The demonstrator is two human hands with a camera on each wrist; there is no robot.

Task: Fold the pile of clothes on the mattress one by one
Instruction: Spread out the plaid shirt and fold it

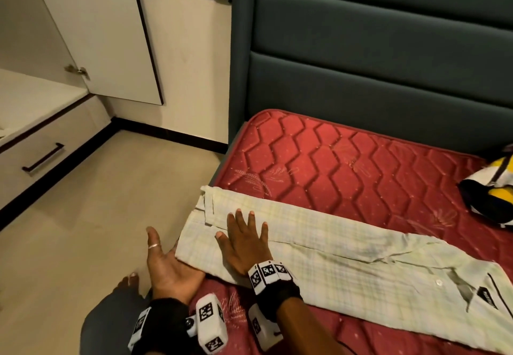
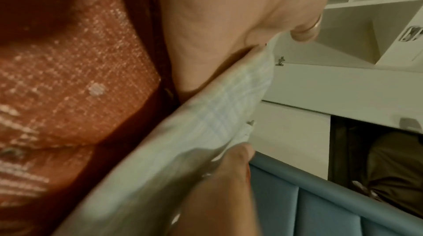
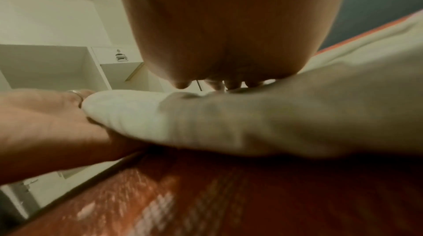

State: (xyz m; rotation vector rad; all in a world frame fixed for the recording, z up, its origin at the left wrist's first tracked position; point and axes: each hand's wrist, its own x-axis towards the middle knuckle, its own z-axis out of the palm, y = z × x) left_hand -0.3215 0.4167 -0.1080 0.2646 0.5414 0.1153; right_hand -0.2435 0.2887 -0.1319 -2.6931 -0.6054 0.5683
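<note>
The left hand (image 1: 166, 264) lies palm up at the mattress edge, fingers straight and slid under the near corner of the shirt, a ring (image 1: 154, 246) on one finger; the right hand (image 1: 244, 241) lies flat on top of the same end, fingers spread and pressing the cloth down. The pale checked shirt (image 1: 333, 252) is folded lengthwise into a long band and lies along the near part of the red quilted mattress (image 1: 327, 160), its narrow end overhanging the left edge by the hands, its collar end running off the lower right of the head view; faint yellow-green and blue lines cross the cream cloth, a white button (image 1: 439, 282) shows near the collar, and a dark neck label (image 1: 486, 296) sits inside it, its lettering too small to read. Black wrist bands with white blocks bearing black-and-white square codes cover both wrists. In the left wrist view the shirt's edge (image 2: 219, 113) is blurred between palm and fingers; the right wrist view shows the palm from below with only fingertips (image 3: 231, 84) touching the cloth. Farther right on the mattress lies a yellow, white and navy garment (image 1: 491, 196), cut off by the frame. Behind stands a dark green padded headboard (image 1: 374, 63); to the left, a cream cabinet drawer (image 1: 41, 154) with a dark handle.
</note>
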